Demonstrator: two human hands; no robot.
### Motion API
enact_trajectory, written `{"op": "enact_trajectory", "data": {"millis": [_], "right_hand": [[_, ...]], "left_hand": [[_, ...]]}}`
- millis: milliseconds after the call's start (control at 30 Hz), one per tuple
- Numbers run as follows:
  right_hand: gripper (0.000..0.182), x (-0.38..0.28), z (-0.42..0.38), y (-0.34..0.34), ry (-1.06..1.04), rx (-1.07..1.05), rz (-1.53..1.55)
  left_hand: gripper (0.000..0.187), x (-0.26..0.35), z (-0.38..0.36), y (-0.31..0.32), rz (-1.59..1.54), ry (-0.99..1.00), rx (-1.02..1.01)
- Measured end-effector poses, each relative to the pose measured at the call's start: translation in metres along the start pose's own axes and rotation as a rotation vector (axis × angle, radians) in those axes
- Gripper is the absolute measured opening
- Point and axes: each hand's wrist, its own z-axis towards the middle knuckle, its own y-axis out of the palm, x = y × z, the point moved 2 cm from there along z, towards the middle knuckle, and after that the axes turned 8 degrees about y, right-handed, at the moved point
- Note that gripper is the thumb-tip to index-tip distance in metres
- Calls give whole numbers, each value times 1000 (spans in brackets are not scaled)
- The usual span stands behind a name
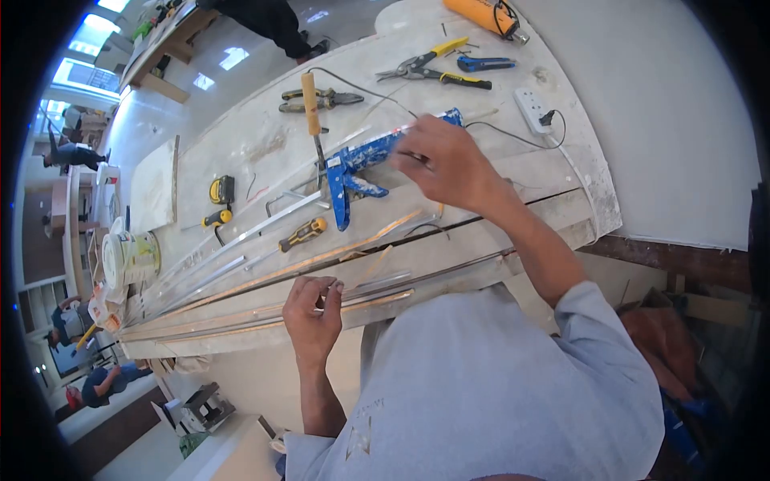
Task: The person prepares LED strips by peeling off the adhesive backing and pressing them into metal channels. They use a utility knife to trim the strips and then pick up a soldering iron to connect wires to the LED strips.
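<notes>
My left hand (312, 313) is closed in a pinch at the front edge of the table, above long thin strips (353, 306). Whatever its fingertips may hold is too small to make out. Over the nozzle half of a blue caulking gun (341, 180) hangs my right hand (449, 164), its fingers curled together and slightly blurred. I cannot see clearly what is between them, and part of the gun is hidden behind this hand. A yellow-and-black screwdriver (303, 235) lies between the gun and my left hand.
Around lie a wooden-handled soldering iron (310, 104), pliers (321, 99), tin snips (433, 64), a blue utility knife (485, 62), an orange power tool (485, 18), a power strip (532, 111) with a cord, and a tape measure (222, 190). A bucket (131, 258) stands left. People are farther off.
</notes>
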Motion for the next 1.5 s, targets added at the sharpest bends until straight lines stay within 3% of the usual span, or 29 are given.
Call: {"op": "enact_trajectory", "data": {"millis": [67, 133, 167, 233, 267, 333, 367, 433, 533, 667, 733, 767, 867, 1000, 1067, 1233, 1333, 1433, 1500], "right_hand": [[12, -2, 26, 24, -29, -35, 6], [28, 1, 55, 48, 98, -283, -93], [28, 6, 68, 60, 96, -290, -92], [56, 29, 85, 90, 353, -391, -138], [56, 38, 91, 103, 347, -400, -142], [81, 52, 100, 122, 360, -336, -166], [81, 52, 102, 126, 355, -350, -171], [92, 52, 106, 133, 539, -357, 42], [95, 58, 112, 150, 558, -293, 134], [86, 34, 116, 118, 577, -337, 29], [74, 20, 110, 88, 434, -541, -113], [62, 26, 98, 79, 311, -421, -73], [55, 23, 63, 26, 312, -412, -39], [41, 36, -5, -24, 441, -340, 11], [38, 35, -39, -37, 510, -330, 44], [31, 11, -110, -12, 568, -297, 177], [28, -6, -129, 29, 466, -346, 279], [28, -24, -130, 51, 734, -512, 531], [26, -22, -131, 59, 711, -515, 530]], "left_hand": [[7, -5, -10, -2, 4, -40, 16], [11, -12, -17, 5, -46, -21, 42], [11, -14, -19, 11, -47, -27, 45], [15, -14, -19, 27, -95, -31, 47], [15, -13, -19, 34, -99, -39, 55], [19, -10, -16, 50, -39, 25, 68], [21, -4, -11, 55, -2, 38, 63], [21, -3, 0, 68, 31, 37, 27], [23, -5, 5, 82, 85, 28, -28], [24, -4, 3, 81, 94, 9, 13], [23, -13, -1, 78, 86, 15, -10], [22, -17, -3, 77, 87, 18, -33], [14, -18, -5, 74, 131, 31, -97], [7, -33, -5, 77, 52, 78, -149], [5, -34, 0, 73, 21, 67, -277], [8, -40, 8, 65, -64, 63, -390], [12, -38, 11, 57, -150, -6, -494], [14, -43, 11, 53, -244, -66, -565], [15, -48, 11, 54, -284, -53, -575]]}}
